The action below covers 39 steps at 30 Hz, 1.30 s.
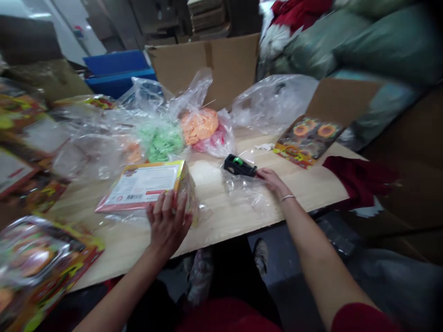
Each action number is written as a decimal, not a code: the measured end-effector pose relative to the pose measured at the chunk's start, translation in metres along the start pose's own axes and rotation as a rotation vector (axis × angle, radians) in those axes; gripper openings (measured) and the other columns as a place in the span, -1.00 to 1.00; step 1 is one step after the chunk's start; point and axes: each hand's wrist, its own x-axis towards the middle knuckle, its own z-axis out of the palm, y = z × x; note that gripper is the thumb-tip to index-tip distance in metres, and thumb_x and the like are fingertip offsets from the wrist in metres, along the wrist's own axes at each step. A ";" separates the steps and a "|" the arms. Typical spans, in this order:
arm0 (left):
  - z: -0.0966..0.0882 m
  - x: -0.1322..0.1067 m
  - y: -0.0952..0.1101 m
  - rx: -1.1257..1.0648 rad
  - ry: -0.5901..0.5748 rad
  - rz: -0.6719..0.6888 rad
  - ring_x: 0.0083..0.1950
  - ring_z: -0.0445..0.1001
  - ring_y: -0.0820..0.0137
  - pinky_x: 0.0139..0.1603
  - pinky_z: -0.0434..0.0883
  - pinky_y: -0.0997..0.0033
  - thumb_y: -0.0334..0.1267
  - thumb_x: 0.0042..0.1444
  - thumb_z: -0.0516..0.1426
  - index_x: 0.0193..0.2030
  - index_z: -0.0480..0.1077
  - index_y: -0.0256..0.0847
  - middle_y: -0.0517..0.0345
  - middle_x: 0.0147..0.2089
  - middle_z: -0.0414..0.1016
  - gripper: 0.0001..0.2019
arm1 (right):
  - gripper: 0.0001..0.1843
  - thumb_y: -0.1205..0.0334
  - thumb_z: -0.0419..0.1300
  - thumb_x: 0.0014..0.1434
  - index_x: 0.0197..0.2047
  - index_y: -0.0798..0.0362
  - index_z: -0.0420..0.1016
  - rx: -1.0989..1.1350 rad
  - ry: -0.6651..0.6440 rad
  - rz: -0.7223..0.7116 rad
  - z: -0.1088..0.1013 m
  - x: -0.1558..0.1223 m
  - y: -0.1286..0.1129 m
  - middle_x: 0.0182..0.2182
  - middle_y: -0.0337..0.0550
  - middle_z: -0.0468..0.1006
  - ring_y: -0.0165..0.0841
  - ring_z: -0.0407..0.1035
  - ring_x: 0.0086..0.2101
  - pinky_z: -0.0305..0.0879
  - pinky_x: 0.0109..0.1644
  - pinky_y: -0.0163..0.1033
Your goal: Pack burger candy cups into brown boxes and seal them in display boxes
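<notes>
A packaged toy box [138, 186] lies on the table with its white printed back facing up, wrapped in clear film. My left hand [169, 216] rests on its near right corner, fingers laid out over the edge. Off to the right, my right hand [272, 180] is closed around the end of a black tape dispenser [239, 166] with a green part on it. Crumpled clear film [247, 189] lies beneath and beside the dispenser. The picture is somewhat blurred.
Clear bags with green pieces [161, 140] and orange pieces [200, 125] stand behind the box. An opened toy package [308, 138] is at the right, near a dark red cloth [356, 180]. More packages [38, 263] crowd the left. A large carton [228, 62] stands behind.
</notes>
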 end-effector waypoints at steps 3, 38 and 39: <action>-0.002 -0.001 -0.001 -0.003 -0.052 -0.005 0.40 0.12 -0.02 0.41 -0.07 -0.05 -0.10 0.14 0.24 0.39 0.18 -0.27 -0.33 0.25 0.31 -0.29 | -0.78 0.22 0.26 0.16 -0.49 0.00 0.36 -0.140 0.081 -0.040 0.002 0.005 0.006 -0.51 -0.22 0.47 -0.37 0.35 -0.41 0.30 -0.24 -0.24; -0.008 -0.006 -0.005 -0.130 -0.159 -0.016 0.44 0.05 -0.11 0.39 -0.11 -0.15 -0.16 0.10 0.26 0.43 0.14 -0.10 -0.29 0.43 0.09 -0.25 | -0.25 -0.56 -0.01 0.11 -0.51 0.04 0.35 -0.144 -0.692 -0.040 0.236 -0.129 0.049 -0.66 -0.29 0.27 -0.45 0.15 -0.63 0.05 -0.56 -0.30; -0.008 -0.006 -0.005 -0.133 -0.162 -0.017 0.44 0.04 -0.11 0.39 -0.11 -0.15 -0.16 0.10 0.26 0.42 0.15 -0.10 -0.29 0.43 0.09 -0.26 | -0.25 -0.54 -0.02 0.13 -0.50 0.04 0.37 -0.179 -0.703 -0.010 0.233 -0.128 0.050 -0.65 -0.27 0.30 -0.43 0.19 -0.62 0.09 -0.56 -0.30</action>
